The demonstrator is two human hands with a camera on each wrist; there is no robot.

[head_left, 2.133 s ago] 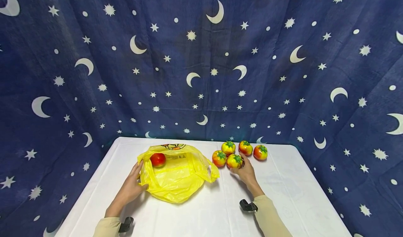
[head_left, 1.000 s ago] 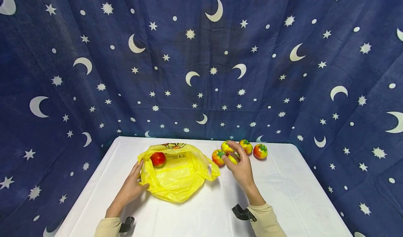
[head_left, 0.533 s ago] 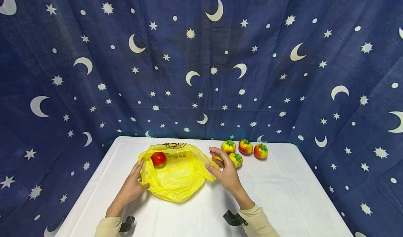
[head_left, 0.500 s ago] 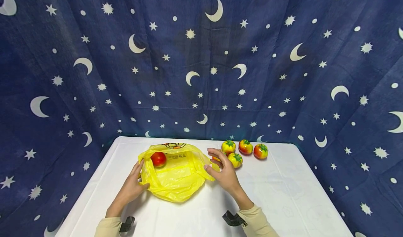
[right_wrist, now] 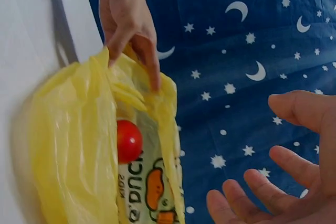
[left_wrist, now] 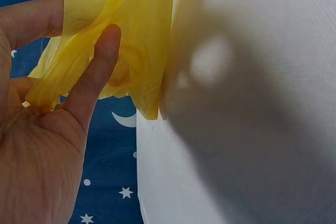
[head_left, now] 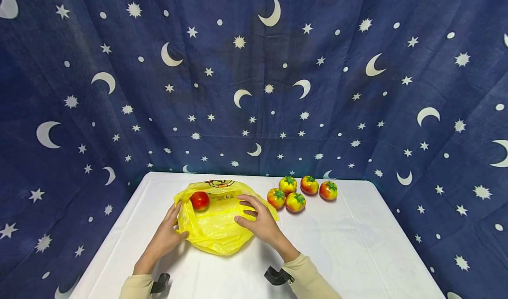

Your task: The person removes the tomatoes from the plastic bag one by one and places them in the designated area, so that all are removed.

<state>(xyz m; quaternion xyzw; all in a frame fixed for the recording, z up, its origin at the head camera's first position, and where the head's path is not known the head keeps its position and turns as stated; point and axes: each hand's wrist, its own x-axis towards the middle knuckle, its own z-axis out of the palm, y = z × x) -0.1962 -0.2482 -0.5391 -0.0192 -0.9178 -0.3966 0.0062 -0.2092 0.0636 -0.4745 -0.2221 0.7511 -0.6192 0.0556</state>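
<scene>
A yellow plastic bag [head_left: 220, 228] lies with its mouth spread on the table, dark print on its far side. Inside it, at the left, rests a round, shiny red tomato [head_left: 199, 200]. My left hand [head_left: 164, 235] holds the bag's left edge; in the left wrist view, thin plastic passes between the thumb [left_wrist: 100, 69] and the fingers. Over the bag's right part hovers my right hand [head_left: 259, 219], fingers loosely bent and spread. The right wrist view shows nothing between that hand's fingers and thumb [right_wrist: 296, 107].
Right of the bag stand several red-and-yellow tomatoes with green leafy tops, the nearest tomato [head_left: 295, 202] among them. A white cloth covers the table [head_left: 357, 246]. Behind it hangs a dark blue curtain [head_left: 254, 69] with moons and stars.
My right hand has left the front tomato and moved left over the bag, carrying nothing. That tomato stays in its place. My left hand remains at the bag's edge.
</scene>
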